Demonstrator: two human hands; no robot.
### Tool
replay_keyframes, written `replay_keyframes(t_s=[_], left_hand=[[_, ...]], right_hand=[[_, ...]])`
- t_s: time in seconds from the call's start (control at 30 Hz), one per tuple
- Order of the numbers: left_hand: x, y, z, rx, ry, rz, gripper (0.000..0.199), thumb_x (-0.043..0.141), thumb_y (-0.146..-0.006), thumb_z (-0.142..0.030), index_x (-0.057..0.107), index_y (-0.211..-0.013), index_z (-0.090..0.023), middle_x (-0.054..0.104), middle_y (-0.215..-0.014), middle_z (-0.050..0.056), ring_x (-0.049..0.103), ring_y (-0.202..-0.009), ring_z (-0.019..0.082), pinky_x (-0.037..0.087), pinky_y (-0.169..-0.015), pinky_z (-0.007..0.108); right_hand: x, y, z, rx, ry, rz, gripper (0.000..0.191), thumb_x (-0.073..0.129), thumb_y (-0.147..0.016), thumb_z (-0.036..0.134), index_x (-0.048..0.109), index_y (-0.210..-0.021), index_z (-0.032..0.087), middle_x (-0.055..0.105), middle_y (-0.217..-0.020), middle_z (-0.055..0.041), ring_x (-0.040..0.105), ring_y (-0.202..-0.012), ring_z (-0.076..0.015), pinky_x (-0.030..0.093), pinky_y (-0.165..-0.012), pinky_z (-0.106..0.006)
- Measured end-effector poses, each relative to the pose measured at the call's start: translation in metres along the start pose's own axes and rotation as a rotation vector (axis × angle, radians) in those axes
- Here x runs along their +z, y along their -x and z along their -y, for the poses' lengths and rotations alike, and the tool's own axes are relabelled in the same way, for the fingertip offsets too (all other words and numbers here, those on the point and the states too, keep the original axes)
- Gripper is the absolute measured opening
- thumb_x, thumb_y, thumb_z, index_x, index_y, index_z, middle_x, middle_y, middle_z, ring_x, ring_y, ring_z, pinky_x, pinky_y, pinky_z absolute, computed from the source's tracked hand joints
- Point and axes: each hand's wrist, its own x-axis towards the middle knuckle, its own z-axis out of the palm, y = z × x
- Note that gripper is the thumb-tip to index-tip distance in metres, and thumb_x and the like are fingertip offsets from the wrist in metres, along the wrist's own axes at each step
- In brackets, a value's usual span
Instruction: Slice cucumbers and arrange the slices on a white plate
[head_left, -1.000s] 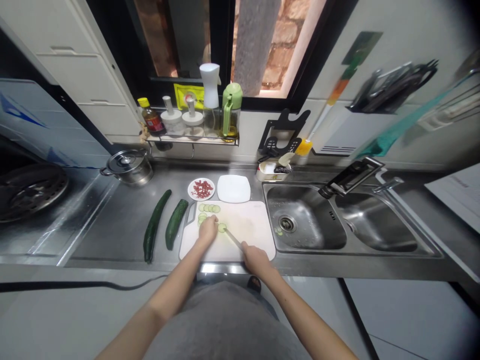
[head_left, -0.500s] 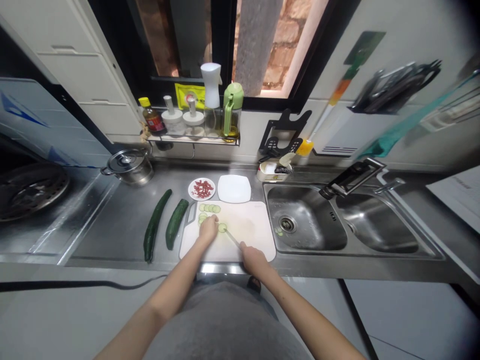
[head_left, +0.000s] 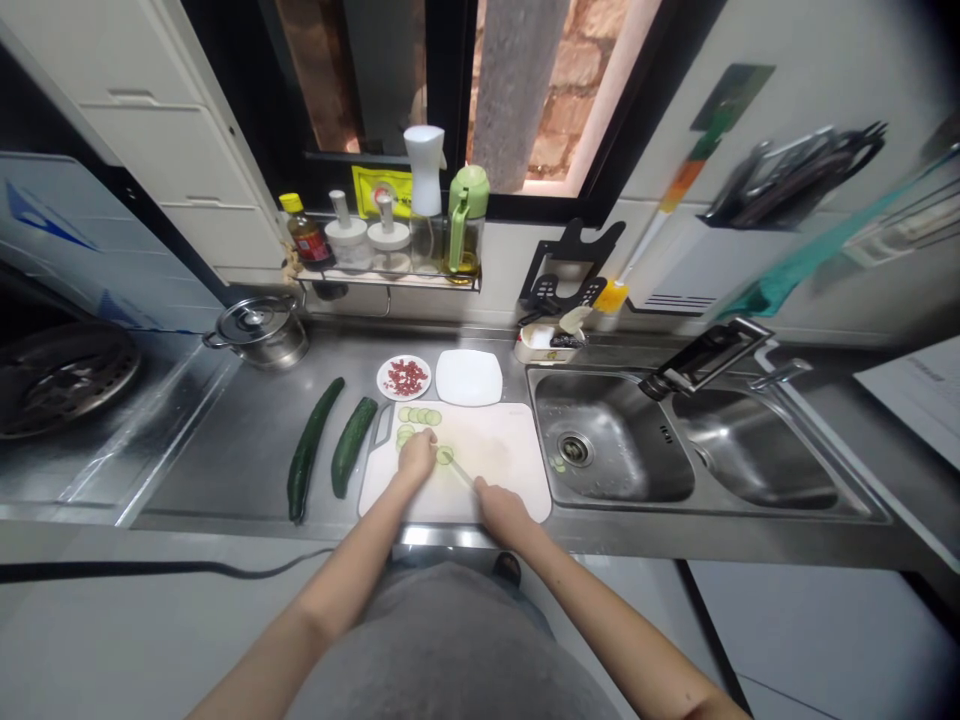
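From afar, I see the right hand [head_left: 501, 508] gripping a knife [head_left: 463, 473], its tip at a cucumber slice [head_left: 442, 457] on the cutting board [head_left: 519, 452]; should the slice skid, the knife could nick the left hand [head_left: 415, 458], whose grasp I cannot make out.

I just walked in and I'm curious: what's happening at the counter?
A person's right hand holds a knife, its tip at a pale green slice on the white cutting board. The left hand is near more slices; I can't tell whether it grips anything. Two dark green cucumbers lie left of the board.
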Motion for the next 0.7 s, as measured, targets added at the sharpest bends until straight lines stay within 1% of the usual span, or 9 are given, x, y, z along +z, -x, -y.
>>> replay_keyframes(t_s=[0.1,0.3,0.7], left_hand=[[-0.0001,-0.0008,-0.0001,-0.007,0.002,0.006,0.02,0.051,-0.085,-0.018,0.061,-0.102,-0.019,0.066,-0.102,0.009,0.059,-0.099,0.021,0.041,-0.083,0.028],[0.0006,-0.0031,0.0006,-0.005,-0.01,0.007,0.018,0.052,-0.085,-0.023,0.061,-0.1,-0.019,0.067,-0.101,0.009,0.06,-0.097,0.021,0.041,-0.081,0.028],[-0.0007,-0.0047,0.0,-0.011,-0.025,0.019,0.019,0.054,-0.084,-0.021,0.061,-0.101,-0.019,0.067,-0.103,0.009,0.06,-0.099,0.022,0.041,-0.082,0.028]], right_hand=[[-0.004,-0.0023,0.0023,-0.009,-0.001,0.012,0.029,0.035,-0.089,0.008,0.045,-0.115,0.014,0.067,-0.098,-0.0145,0.065,-0.093,-0.0214,0.046,-0.071,-0.028],[-0.0085,-0.0054,0.0059,-0.017,0.002,0.012,0.029,0.034,-0.089,0.008,0.045,-0.115,0.014,0.067,-0.098,-0.0146,0.066,-0.091,-0.0221,0.047,-0.071,-0.03],[-0.0056,-0.0048,0.0028,-0.011,0.002,0.009,0.028,0.037,-0.09,0.009,0.045,-0.115,0.015,0.066,-0.098,-0.0145,0.066,-0.092,-0.0218,0.047,-0.072,-0.03]])
